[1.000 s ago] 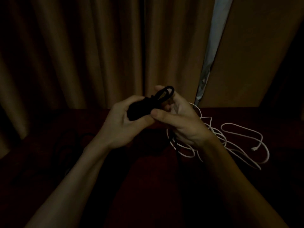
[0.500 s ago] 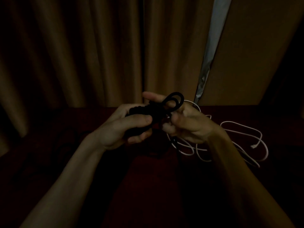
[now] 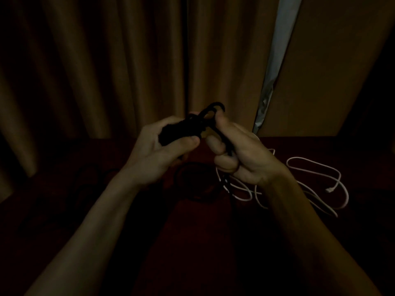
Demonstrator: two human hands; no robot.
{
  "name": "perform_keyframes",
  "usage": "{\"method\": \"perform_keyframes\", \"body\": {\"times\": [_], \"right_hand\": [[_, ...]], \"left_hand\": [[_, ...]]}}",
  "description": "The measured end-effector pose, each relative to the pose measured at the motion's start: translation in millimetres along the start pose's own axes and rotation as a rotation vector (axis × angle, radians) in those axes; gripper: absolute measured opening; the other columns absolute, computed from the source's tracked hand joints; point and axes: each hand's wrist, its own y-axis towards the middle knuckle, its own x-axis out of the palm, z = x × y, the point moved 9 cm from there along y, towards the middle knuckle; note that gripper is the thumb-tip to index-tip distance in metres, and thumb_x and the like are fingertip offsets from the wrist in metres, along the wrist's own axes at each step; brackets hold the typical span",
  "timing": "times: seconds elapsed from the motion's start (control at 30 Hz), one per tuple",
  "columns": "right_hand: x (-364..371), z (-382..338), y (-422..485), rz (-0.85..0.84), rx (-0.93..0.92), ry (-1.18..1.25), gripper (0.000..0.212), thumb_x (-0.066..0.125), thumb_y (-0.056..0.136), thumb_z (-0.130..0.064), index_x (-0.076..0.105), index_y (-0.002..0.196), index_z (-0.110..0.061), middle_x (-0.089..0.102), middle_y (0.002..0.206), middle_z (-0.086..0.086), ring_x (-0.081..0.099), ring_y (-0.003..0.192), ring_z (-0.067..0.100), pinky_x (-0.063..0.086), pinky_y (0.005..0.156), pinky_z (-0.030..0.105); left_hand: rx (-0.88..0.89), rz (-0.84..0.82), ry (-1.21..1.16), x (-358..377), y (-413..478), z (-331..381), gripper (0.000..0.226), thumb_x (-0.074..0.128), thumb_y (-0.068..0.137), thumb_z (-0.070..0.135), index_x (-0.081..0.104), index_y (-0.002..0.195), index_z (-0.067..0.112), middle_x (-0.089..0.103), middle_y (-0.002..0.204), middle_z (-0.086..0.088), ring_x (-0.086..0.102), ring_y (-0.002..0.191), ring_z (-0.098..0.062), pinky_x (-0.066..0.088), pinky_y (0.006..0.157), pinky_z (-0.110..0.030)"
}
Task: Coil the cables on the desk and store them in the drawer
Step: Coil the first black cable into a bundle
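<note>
Dim light here, and both hands are up above the desk (image 3: 192, 248), close together in the middle of the scene. The left hand (image 3: 158, 152) has fingers and thumb curled round a bunched black cable (image 3: 179, 131), with the thumb pressed along the near side of the bundle. The right hand (image 3: 243, 157), just to the right of it, is curled as well and grips a strand of that same cable. A small loop (image 3: 214, 106) pokes up above the right thumb, at the far top of the grip. A black strand drops from under the right hand toward the desk and is lost in shadow lower down. So the bundle sits between the two hands, held clear of the surface. On the dark red desk, to the right and partly hidden by the right wrist, a white cable (image 3: 316, 165) lies in loose, uncoiled loops, its small plug end (image 3: 328, 190) showing at the right. Below the hands there is a faint dark ring (image 3: 192, 184) on the desk, too dim to say what it is. Along the far side hang brown curtains (image 3: 128, 60), with a pale strip (image 3: 275, 60) showing right of centre.
</note>
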Motion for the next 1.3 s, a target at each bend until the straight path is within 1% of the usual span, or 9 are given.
{"method": "perform_keyframes", "body": {"times": [0.1, 0.2, 0.3, 0.37, 0.43, 0.6, 1.0, 1.13, 1.3], "right_hand": [[3, 7, 3, 0.043, 0.036, -0.099, 0.053, 0.055, 0.095, -0.046, 0.06, 0.129, -0.006, 0.034, 0.059, -0.004, 0.019, 0.038, 0.002, 0.005, 0.04, 0.024], [12, 0, 2, -0.018, -0.046, -0.126, 0.041, 0.066, 0.091, -0.04, 0.06, 0.129, -0.026, 0.054, 0.063, -0.004, 0.031, 0.036, 0.002, 0.01, 0.037, 0.023], [19, -9, -4, -0.126, -0.129, -0.124, 0.062, 0.076, 0.089, -0.03, 0.05, 0.145, -0.031, 0.056, 0.082, 0.029, 0.049, 0.046, 0.031, 0.027, 0.04, 0.021], [21, -12, -7, -0.143, -0.159, -0.126, 0.051, 0.071, 0.093, -0.011, 0.057, 0.139, -0.026, 0.067, 0.096, 0.019, 0.07, 0.079, 0.027, 0.053, 0.064, 0.023], [20, -15, -9, -0.144, -0.157, -0.172, 0.048, 0.065, 0.091, -0.001, 0.059, 0.133, -0.022, 0.072, 0.116, 0.0, 0.069, 0.11, 0.017, 0.055, 0.089, 0.028], [25, -17, -14, -0.189, -0.12, -0.275, 0.055, 0.071, 0.082, -0.006, 0.059, 0.133, -0.021, 0.071, 0.121, -0.004, 0.063, 0.121, 0.013, 0.05, 0.1, 0.027], [19, -24, -12, -0.1, -0.167, -0.628, 0.057, 0.083, 0.077, 0.003, 0.064, 0.131, -0.002, 0.073, 0.118, 0.014, 0.069, 0.115, 0.027, 0.055, 0.101, 0.041], [16, -30, -12, 0.022, -0.264, -0.584, 0.042, 0.081, 0.078, 0.005, 0.069, 0.118, 0.003, 0.075, 0.103, 0.02, 0.074, 0.097, 0.033, 0.06, 0.081, 0.031], [0, -31, -9, 0.179, -0.286, -0.489, 0.017, 0.08, 0.083, -0.002, 0.071, 0.097, 0.002, 0.073, 0.083, 0.018, 0.071, 0.074, 0.032, 0.055, 0.066, 0.034]], "left_hand": [[0.072, 0.033, 0.092, -4, -1, 7, 0.014, 0.074, 0.087, 0.016, 0.069, 0.1, 0.015, 0.067, 0.073, 0.013, 0.061, 0.066, -0.001, 0.046, 0.06, -0.015], [0.011, -0.08, -0.03, 5, -2, 4, 0.011, 0.078, 0.086, 0.021, 0.069, 0.092, 0.018, 0.062, 0.067, 0.005, 0.057, 0.056, -0.005, 0.043, 0.05, -0.019], [-0.125, -0.21, -0.31, 22, -4, -8, 0.025, 0.068, 0.081, 0.028, 0.065, 0.095, 0.008, 0.052, 0.059, -0.005, 0.046, 0.043, -0.007, 0.029, 0.04, -0.019], [-0.199, -0.298, -0.438, 31, -6, -12, 0.035, 0.074, 0.079, 0.031, 0.067, 0.101, 0.005, 0.05, 0.058, -0.006, 0.04, 0.039, -0.005, 0.02, 0.039, -0.021], [-0.249, -0.382, -0.488, 38, -8, -15, 0.039, 0.082, 0.074, 0.043, 0.073, 0.097, 0.012, 0.051, 0.056, -0.006, 0.036, 0.036, -0.005, 0.017, 0.039, -0.022], [-0.396, -0.549, -0.59, 52, -20, -23, 0.04, 0.079, 0.077, 0.047, 0.071, 0.088, 0.009, 0.049, 0.052, -0.007, 0.036, 0.032, -0.005, 0.015, 0.037, -0.022], [-0.569, -0.563, -0.537, 52, -31, -37, 0.047, 0.086, 0.064, 0.054, 0.076, 0.081, 0.011, 0.055, 0.051, -0.01, 0.043, 0.03, -0.01, 0.021, 0.034, -0.018], [-0.453, -0.504, -0.417, 40, -22, -35, 0.055, 0.087, 0.067, 0.052, 0.072, 0.106, 0.016, 0.064, 0.072, -0.015, 0.058, 0.05, -0.017, 0.033, 0.044, -0.024], [-0.153, -0.25, 0.116, 16, -5, -5, 0.059, 0.093, 0.069, 0.015, 0.064, 0.12, 0.016, 0.072, 0.105, -0.003, 0.072, 0.09, -0.011, 0.056, 0.071, -0.023]]}}
